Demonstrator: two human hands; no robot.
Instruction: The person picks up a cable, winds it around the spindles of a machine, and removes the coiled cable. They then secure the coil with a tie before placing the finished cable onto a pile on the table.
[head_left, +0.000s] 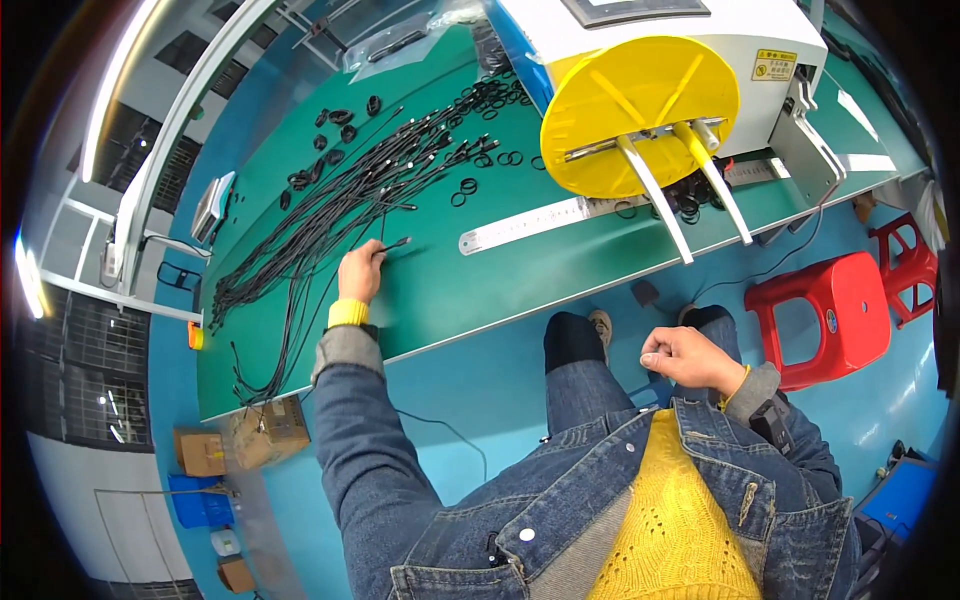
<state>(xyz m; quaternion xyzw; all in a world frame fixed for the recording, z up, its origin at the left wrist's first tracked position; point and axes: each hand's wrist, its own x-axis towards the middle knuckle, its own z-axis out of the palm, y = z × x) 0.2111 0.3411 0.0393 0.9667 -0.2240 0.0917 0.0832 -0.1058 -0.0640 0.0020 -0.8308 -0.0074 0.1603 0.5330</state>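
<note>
My left hand (362,272) is over the green table near its front edge, thumb and fingers pinched on a thin black cable (396,244). The cable's connector end sticks out to the right of the fingertips. Just beyond that hand spreads a large bundle of black cables (330,200), with many connector ends pointing to the right. My right hand (692,357) hovers above my lap, off the table, its fingers curled in with the thumb against them. I see nothing in it. In front of it stands a machine with a yellow disc (640,95) and two protruding rods (655,200).
A metal ruler (525,224) lies along the table beneath the disc. Black rings (490,97) and small coiled cables (335,135) are scattered farther back. Red stools (835,315) stand at the right; cardboard boxes (268,430) and a blue bin (200,503) are on the floor at left.
</note>
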